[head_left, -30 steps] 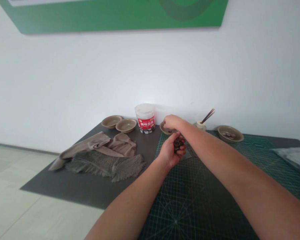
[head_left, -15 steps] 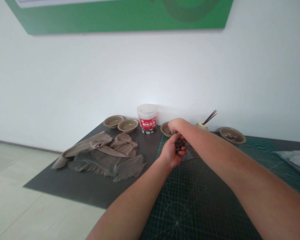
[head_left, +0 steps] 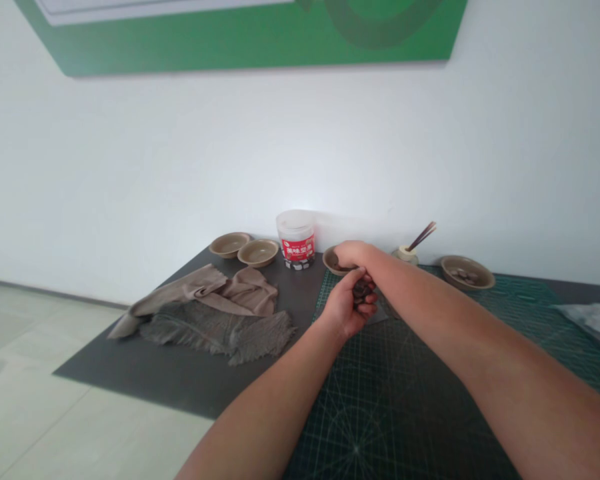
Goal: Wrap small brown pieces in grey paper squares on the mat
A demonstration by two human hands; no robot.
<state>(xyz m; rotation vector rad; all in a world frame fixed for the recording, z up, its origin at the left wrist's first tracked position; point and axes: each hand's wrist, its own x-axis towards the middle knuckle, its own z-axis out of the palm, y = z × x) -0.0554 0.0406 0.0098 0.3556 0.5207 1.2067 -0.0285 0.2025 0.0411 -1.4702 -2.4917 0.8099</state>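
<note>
My left hand (head_left: 349, 304) is cupped round several small dark brown pieces (head_left: 362, 291), its fingers curled up around them. Just behind it, my right hand (head_left: 350, 254) reaches over a tan bowl (head_left: 331, 261) near the wall, and its fingertips are down in the bowl, where I cannot make out what they hold. Part of that bowl's right side is hidden by the hand. A clear tub with a red label (head_left: 299, 248) stands to the left of this bowl.
Two tan bowls (head_left: 229, 245) (head_left: 258, 253) stand at the back left, with crumpled brown and grey cloths (head_left: 215, 327) before them. Rightward are a small diffuser with sticks (head_left: 407, 253), a bowl of brown pieces (head_left: 467, 273) and a plastic bag (head_left: 593, 320). A green cutting mat (head_left: 360, 400) lies in front.
My right hand has shifted slightly left, further over the bowl. My left hand keeps its cupped hold on the dark pieces. The whole view has moved a little.
</note>
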